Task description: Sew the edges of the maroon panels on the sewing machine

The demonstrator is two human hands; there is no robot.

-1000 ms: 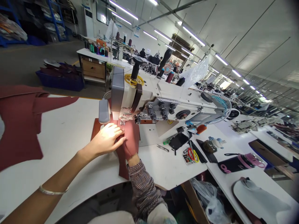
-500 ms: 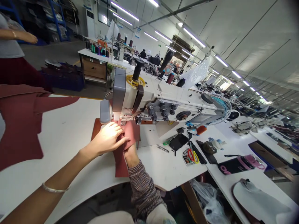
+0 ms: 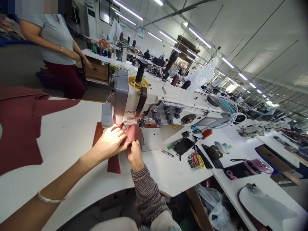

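Note:
A reddish-brown leather piece (image 3: 133,132) lies under the presser foot (image 3: 125,126) of a white sewing machine (image 3: 154,96), in the bright lamp light. My left hand (image 3: 111,141) holds the leather close beside the foot, its fingers bent over the near left part and the thumb reaching right. Just right of it, my right hand (image 3: 134,155) pinches the near edge of the same piece; some of its fingertips are hidden. A strip of the leather hangs down below my left hand onto the white tabletop (image 3: 79,125).
Large maroon leather pieces (image 3: 19,128) lie at the left. Thread snips (image 3: 167,153), a black pouch (image 3: 183,146) and red-and-yellow scissors (image 3: 198,160) lie at the right, with a dark bottle (image 3: 240,170) beyond. A co-worker (image 3: 57,48) stands behind the table at the upper left.
The leather has turned and its lower strip has swung left. My right hand has shifted from under the piece to its near edge. The co-worker has moved right, further into view.

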